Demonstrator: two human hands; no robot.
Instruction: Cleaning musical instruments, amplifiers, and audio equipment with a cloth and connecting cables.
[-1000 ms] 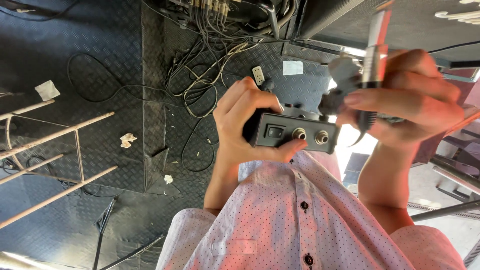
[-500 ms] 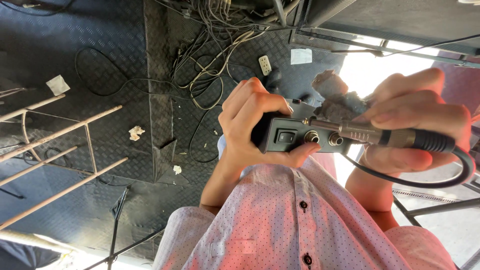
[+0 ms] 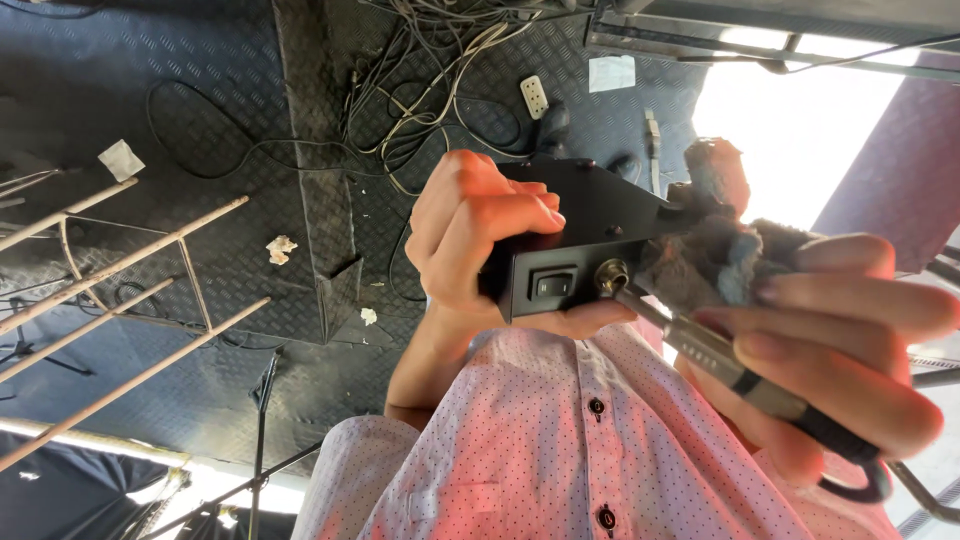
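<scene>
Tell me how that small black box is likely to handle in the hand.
The black box looks rigid: flat panels and square edges, probably metal. The left hand grips it alone, so it seems fairly light. Its smooth faces could slip, and the jack plug the right hand holds at its socket may lever it sideways.

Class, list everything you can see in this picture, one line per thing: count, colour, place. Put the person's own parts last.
Small metal box with rocker switch: one, black, centre, held.
Cable plug with cord: one, grey and black, tip at the box's socket.
Fuzzy cloth: one, grey-blue, right of the box.
Tangled cables: many, dark and pale, on the black ribbed mat.
Paper scraps: several, white, on the mat.
Thin rods: several, pale, left.
Dotted shirt: one, white, bottom.
Left hand: holds the box.
Right hand: holds the plug.
</scene>
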